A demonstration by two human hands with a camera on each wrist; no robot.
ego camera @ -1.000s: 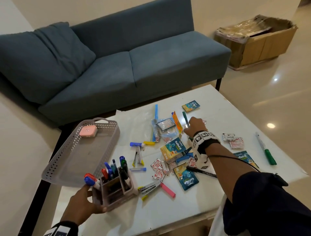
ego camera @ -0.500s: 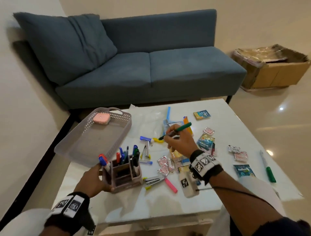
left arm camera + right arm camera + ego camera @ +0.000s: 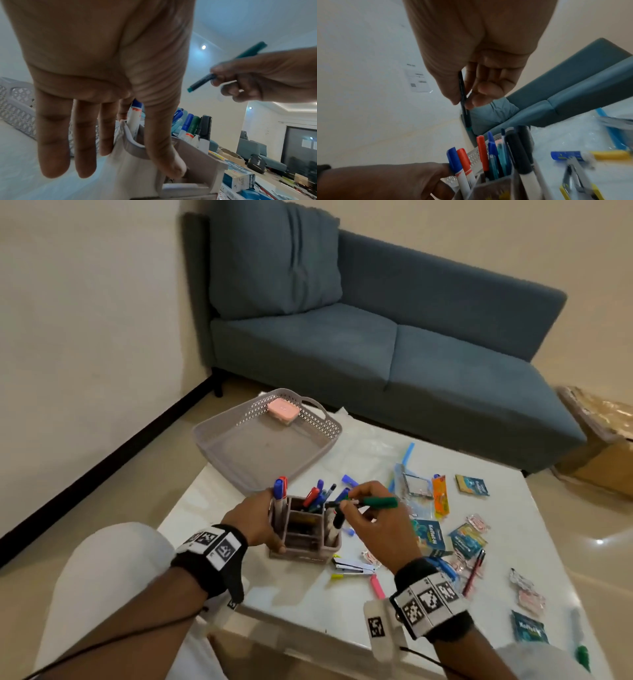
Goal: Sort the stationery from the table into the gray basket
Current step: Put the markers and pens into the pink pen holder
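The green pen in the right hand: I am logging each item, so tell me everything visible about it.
The green pen is slim, with a green cap end and a dark barrel ending in a teal tip. The right hand pinches it mid-barrel, holding it off the table, tip toward the pen holder that the left hand steadies.

Soft, dim indoor light fills the room. A ceiling lamp [image 3: 203, 47] glows, and glare spots the floor [image 3: 600, 541]. The wrist views are blurred and bent at their edges; the stapler [image 3: 576, 174] smears.
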